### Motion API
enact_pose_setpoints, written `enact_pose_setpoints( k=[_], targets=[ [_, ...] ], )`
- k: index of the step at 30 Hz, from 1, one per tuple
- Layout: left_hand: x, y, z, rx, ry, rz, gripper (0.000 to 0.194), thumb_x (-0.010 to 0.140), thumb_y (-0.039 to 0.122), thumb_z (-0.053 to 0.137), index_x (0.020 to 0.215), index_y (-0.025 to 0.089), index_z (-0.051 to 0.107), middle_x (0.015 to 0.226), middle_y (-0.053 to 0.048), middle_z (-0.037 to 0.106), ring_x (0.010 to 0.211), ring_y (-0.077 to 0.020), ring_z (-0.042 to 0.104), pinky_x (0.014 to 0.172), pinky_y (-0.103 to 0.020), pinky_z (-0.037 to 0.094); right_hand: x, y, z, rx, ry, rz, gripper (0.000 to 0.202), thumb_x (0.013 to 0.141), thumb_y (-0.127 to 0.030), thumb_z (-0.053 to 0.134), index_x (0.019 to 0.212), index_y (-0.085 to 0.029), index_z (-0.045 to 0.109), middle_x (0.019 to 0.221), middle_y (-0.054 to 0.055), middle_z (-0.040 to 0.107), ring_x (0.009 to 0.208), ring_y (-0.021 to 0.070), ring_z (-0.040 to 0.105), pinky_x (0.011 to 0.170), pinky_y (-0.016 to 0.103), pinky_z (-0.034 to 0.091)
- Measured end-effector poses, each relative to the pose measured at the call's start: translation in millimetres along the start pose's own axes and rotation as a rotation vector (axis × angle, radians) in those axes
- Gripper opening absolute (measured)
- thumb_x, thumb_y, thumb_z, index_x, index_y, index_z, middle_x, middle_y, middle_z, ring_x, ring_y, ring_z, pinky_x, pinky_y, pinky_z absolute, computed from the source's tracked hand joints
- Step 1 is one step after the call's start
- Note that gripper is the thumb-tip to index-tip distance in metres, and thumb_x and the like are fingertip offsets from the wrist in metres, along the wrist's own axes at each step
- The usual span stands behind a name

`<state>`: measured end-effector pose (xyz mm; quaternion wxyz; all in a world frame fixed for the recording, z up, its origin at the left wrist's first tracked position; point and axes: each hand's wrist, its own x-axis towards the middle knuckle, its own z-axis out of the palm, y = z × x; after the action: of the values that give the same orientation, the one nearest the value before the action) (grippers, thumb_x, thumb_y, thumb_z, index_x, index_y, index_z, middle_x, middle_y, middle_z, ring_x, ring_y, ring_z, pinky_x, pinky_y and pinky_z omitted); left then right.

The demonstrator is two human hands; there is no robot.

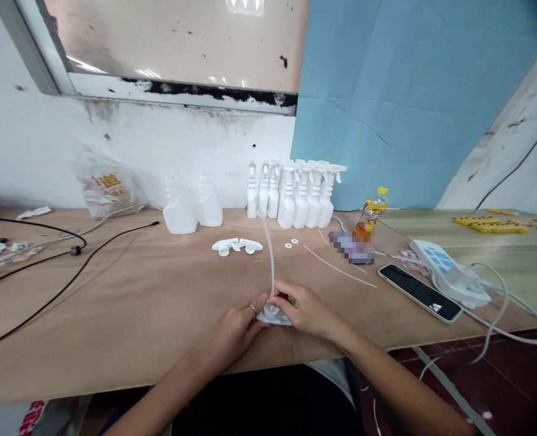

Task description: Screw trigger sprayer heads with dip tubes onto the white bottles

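Note:
Near the table's front edge, a white trigger spray head (281, 318) lies on its side between my hands. My left hand (235, 330), with a ring on one finger, is closed on its left side. The fingers of my right hand (302, 307) pinch the lower end of a white plastic tube (270, 254), right at the spray head. That tube rises from the fingertips and curves slightly to the left. My fingers partly hide where tube and head meet. Beyond my hands lie two more white spray heads (237, 246), two small white washers (291, 243) and thin loose tubes (338, 266).
Several white spray bottles (300, 197) stand at the back, most with trigger heads. Two headless white bottles (180, 209) are left of them. A drink bottle (372, 215), a phone (420, 293) and a power strip (450, 272) are on the right. Black cables (75, 275) cross the left.

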<state>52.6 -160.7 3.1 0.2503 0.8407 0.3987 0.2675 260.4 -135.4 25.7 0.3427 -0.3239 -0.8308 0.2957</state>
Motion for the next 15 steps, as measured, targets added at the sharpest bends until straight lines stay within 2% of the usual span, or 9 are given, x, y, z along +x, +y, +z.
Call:
enact_pose_setpoints(
  k=[4,7,8,9,10,12,13,15],
  targets=[
    [-0.3,3.4,-0.6,-0.026,0.001,-0.022,0.026,0.095,0.025,0.053,0.119,0.027,0.063,0.112,-0.003,0.072,0.106,-0.0224,0.068,0.093,-0.034,0.052,1.2,-4.7,4.4,-0.08,-0.007,-0.035,0.024,0.096,-0.02,0.055,0.073,-0.02,0.049,0.069,-0.003,0.049,0.063,0.0129,0.045,0.06,0.026,0.033],
    [-1.0,1.8,-1.0,-0.064,0.003,-0.063,0.02,0.093,0.025,0.055,0.111,0.025,0.064,0.103,-0.003,0.074,0.101,-0.0231,0.069,0.092,-0.035,0.051,1.3,-7.9,3.5,-0.065,0.004,-0.042,0.024,0.098,-0.022,0.053,0.074,-0.02,0.055,0.071,-0.002,0.051,0.066,0.0133,0.049,0.063,0.025,0.036],
    [-1.0,0.1,-1.4,-0.094,0.02,-0.076,0.021,0.093,0.026,0.056,0.113,0.025,0.063,0.104,-0.004,0.073,0.102,-0.0232,0.068,0.092,-0.035,0.051,0.5,-8.4,2.7,-0.042,0.002,-0.054,0.021,0.099,-0.024,0.054,0.079,-0.02,0.06,0.077,-0.001,0.055,0.071,0.0138,0.052,0.067,0.026,0.039],
    [-1.0,-2.0,-2.1,-0.136,0.053,-0.088,0.024,0.093,0.026,0.056,0.116,0.025,0.061,0.108,-0.004,0.073,0.102,-0.0229,0.068,0.092,-0.035,0.051,-0.7,-8.6,1.9,-0.017,0.001,-0.066,0.012,0.097,-0.027,0.058,0.089,-0.021,0.064,0.087,0.001,0.059,0.077,0.0146,0.055,0.072,0.026,0.042],
    [-0.8,-3.9,-2.8,-0.189,0.095,-0.103,0.027,0.093,0.027,0.056,0.119,0.024,0.059,0.112,-0.005,0.072,0.102,-0.0224,0.068,0.091,-0.034,0.051,-2.1,-8.4,1.5,0.008,0.005,-0.068,0.011,0.092,-0.029,0.066,0.102,-0.023,0.066,0.1,0.002,0.06,0.085,0.0157,0.057,0.078,0.027,0.044],
    [-0.3,-6.2,-4.2,-0.314,0.181,-0.136,0.03,0.093,0.03,0.057,0.122,0.023,0.054,0.119,-0.006,0.07,0.098,-0.0206,0.068,0.088,-0.033,0.052,-4.3,-6.7,2.2,0.068,0.037,-0.008,0.048,0.078,-0.028,0.081,0.121,-0.026,0.061,0.116,0.004,0.059,0.094,0.0179,0.058,0.083,0.029,0.046],
    [-0.1,-6.3,-4.5,-0.371,0.207,-0.153,0.03,0.093,0.032,0.057,0.121,0.023,0.052,0.12,-0.007,0.069,0.095,-0.0197,0.069,0.085,-0.033,0.053,-4.8,-5.2,3.3,0.11,0.061,0.056,0.055,0.073,-0.028,0.084,0.122,-0.025,0.06,0.114,0.004,0.061,0.092,0.0182,0.059,0.082,0.029,0.046],
    [0.8,-5.6,-4.7,-0.447,0.216,-0.172,0.028,0.093,0.036,0.059,0.115,0.022,0.05,0.118,-0.008,0.069,0.087,-0.018,0.069,0.08,-0.032,0.054,-4.4,-1.2,5.8,0.224,0.109,0.192,0.038,0.074,-0.03,0.082,0.106,-0.021,0.063,0.095,0.002,0.065,0.081,0.0169,0.059,0.074,0.028,0.046]
  ],
)
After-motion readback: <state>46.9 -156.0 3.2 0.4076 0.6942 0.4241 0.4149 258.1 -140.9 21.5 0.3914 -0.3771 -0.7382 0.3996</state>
